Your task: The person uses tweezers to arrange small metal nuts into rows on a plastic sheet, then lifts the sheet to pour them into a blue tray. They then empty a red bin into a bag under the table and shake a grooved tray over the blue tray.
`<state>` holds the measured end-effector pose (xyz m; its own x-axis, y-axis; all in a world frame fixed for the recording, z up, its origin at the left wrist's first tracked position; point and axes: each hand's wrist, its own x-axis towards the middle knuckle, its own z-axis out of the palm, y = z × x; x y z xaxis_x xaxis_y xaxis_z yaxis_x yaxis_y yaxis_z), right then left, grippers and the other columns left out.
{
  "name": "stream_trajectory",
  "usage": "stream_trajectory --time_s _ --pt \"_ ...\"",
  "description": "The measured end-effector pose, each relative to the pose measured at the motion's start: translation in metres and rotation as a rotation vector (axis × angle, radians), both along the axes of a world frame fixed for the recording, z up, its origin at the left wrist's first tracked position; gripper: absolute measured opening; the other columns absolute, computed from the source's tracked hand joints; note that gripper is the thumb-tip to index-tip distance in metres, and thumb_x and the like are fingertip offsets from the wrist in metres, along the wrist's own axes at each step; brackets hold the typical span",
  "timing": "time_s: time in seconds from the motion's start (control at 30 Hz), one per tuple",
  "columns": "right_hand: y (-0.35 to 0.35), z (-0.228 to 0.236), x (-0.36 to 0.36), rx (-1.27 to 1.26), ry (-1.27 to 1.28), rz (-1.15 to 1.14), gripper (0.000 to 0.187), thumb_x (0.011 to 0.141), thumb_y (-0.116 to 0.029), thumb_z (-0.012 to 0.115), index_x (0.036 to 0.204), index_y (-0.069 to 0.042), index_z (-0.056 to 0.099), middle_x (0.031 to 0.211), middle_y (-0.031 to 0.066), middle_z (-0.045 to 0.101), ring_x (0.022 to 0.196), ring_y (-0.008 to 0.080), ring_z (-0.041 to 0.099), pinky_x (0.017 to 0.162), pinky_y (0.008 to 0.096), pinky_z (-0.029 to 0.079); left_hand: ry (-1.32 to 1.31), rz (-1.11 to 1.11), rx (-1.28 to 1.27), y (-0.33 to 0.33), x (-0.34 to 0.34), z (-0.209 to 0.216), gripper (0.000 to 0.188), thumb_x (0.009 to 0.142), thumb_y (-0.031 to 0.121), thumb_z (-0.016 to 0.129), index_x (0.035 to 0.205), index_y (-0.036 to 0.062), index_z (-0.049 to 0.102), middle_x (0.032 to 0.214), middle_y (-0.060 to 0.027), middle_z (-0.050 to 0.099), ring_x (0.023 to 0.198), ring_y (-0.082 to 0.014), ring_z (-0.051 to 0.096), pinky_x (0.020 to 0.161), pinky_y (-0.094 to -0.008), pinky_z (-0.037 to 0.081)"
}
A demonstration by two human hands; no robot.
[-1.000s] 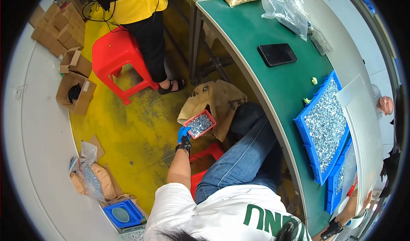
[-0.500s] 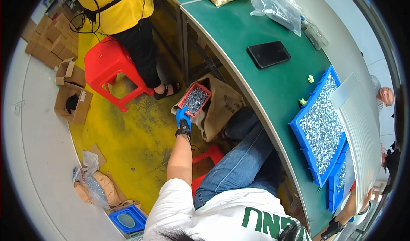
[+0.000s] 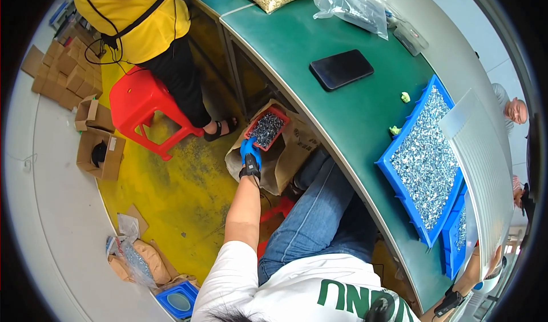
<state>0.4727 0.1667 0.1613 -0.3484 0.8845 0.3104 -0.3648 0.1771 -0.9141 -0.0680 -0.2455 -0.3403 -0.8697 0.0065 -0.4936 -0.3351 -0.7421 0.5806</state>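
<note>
Red tray [image 3: 279, 135], shallow and oblong with straight sides, sits at the end of my outstretched left arm in the head view, off the left edge of the green desk [image 3: 342, 111] and above a brown sack [image 3: 295, 157]; whether tray and sack touch, I cannot tell. My elbow is nearly straight, the forearm bare below a white sleeve, a black device strapped at the wrist. My left hand [image 3: 251, 152], in a thin blue glove, is closed on the tray's near end. Small, shiny grey pieces [image 3: 266, 129] lie loose inside it. The sack looks like stiff, creased paper, its mouth gaping.

My right arm goes out to the far right, with the right hand [image 3: 486, 265] at the lower end of a translucent, finely ridged panel [image 3: 479, 168]; I cannot tell how tightly its fingers are closed. The panel partly hides a blue tray [image 3: 401, 192], thin-walled and angular, filled with glittering silvery pieces [image 3: 425, 159]. On the desk's smooth top lies a glossy black phone [image 3: 342, 69], and beyond it a crinkled clear plastic bag [image 3: 354, 5]
</note>
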Motion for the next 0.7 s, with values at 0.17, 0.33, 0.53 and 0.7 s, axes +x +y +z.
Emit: stream_trajectory --time_s 0.17,0.33,0.53,0.7 --pt "-0.017 0.006 -0.006 -0.154 0.145 0.213 0.037 0.091 -0.017 0.044 0.116 0.011 0.040 0.118 0.0246 0.049 0.104 0.0296 0.053 0.090 0.0418 0.043 -0.044 -0.038 -0.014 0.031 0.010 0.009 0.014 0.073 0.003 0.061 0.085 0.0070 0.056 0.077 -0.0029 0.056 0.068 -0.0141 0.052 0.064 -0.0266 0.042" --pt "0.006 0.004 0.017 -0.129 0.097 0.129 0.035 0.092 -0.016 0.043 0.119 0.006 0.040 0.121 0.0221 0.047 0.103 0.0285 0.053 0.092 0.0391 0.044 -0.086 -0.092 -0.010 0.029 0.031 0.003 0.019 0.073 0.003 0.060 0.090 0.0051 0.055 0.085 -0.0064 0.058 0.077 -0.0188 0.055 0.071 -0.0301 0.045" --pt "-0.026 0.008 -0.039 -0.196 0.144 0.182 0.035 0.092 -0.016 0.042 0.121 0.004 0.039 0.123 0.0207 0.045 0.103 0.0288 0.052 0.092 0.0379 0.046 -0.127 -0.084 -0.135 -0.023 0.058 -0.020 0.021 0.072 0.003 0.060 0.092 0.0043 0.054 0.090 -0.0088 0.058 0.084 -0.0219 0.056 0.075 -0.0325 0.045" --pt "-0.001 0.001 -0.026 -0.179 0.162 0.303 0.033 0.091 -0.014 0.043 0.119 0.004 0.040 0.119 0.0219 0.047 0.101 0.0283 0.054 0.088 0.0378 0.048 -0.173 0.024 -0.207 -0.078 0.064 -0.052 0.013 0.071 0.005 0.062 0.080 0.0058 0.053 0.079 -0.0068 0.058 0.072 -0.0204 0.056 0.067 -0.0332 0.047"
